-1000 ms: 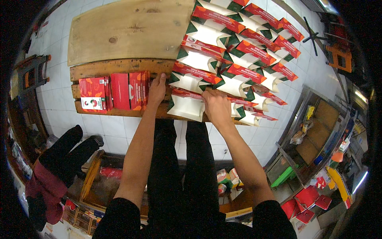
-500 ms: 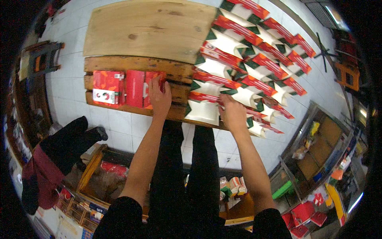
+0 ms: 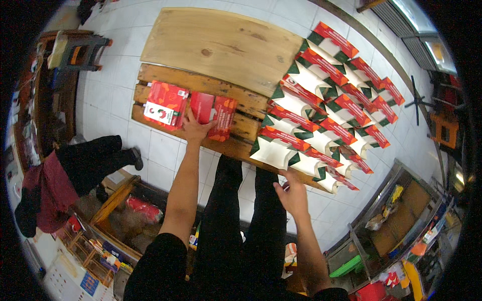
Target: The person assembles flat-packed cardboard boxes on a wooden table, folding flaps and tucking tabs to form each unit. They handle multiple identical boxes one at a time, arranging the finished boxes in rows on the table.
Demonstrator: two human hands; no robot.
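Under left hand [image 3: 195,129]: red boxes [image 3: 213,114].

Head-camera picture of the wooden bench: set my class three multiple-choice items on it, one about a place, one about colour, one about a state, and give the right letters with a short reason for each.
1. Where does the left hand rest?
A. On the folded red cartons at the bench's near edge
B. On the floor tiles
C. On the stool

2. What colours show on the flat carton blanks spread in overlapping rows?
A. Blue and yellow
B. Red, green and white
C. Black only

3. What is the state of the right hand?
A. Gripping a folded carton
B. Pressed flat on the wooden bench
C. Off the bench, near the closest blanks, with nothing clearly held

Right letters: A, the hand lies on the red cartons; B, the blanks are white with red bands and green corners; C, the hand hangs below the bench edge and no carton shows in its fingers.
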